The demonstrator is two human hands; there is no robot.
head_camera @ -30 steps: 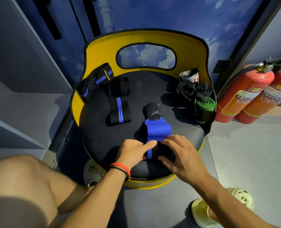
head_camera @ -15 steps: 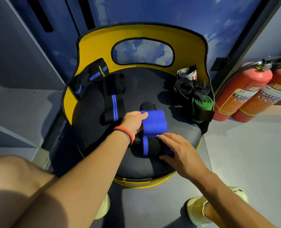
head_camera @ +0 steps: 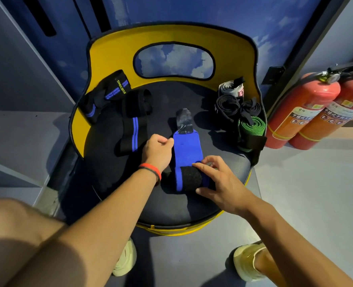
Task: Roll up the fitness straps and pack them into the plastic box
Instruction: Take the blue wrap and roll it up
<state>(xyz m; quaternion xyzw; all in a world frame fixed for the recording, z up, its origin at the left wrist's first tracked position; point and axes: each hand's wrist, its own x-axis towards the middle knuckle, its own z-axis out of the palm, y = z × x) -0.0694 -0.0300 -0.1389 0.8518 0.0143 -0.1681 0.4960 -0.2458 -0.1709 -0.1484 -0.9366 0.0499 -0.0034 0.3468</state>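
Round black seat (head_camera: 171, 206) with a yellow back (head_camera: 113, 50). On the left, a striped strap (head_camera: 133, 131) lying flat and a lettered strap (head_camera: 109, 93) draped over the rim; in the middle, a blue strap (head_camera: 187, 148), its near end rolled. On the right, bunched together against the back: grey roll (head_camera: 229, 88), black rolls (head_camera: 226, 105), green roll (head_camera: 252, 126).

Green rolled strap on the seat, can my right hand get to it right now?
Probably yes: only bare seat lies between the right hand and the green rolled strap, though that hand is busy holding the roll of the blue strap.
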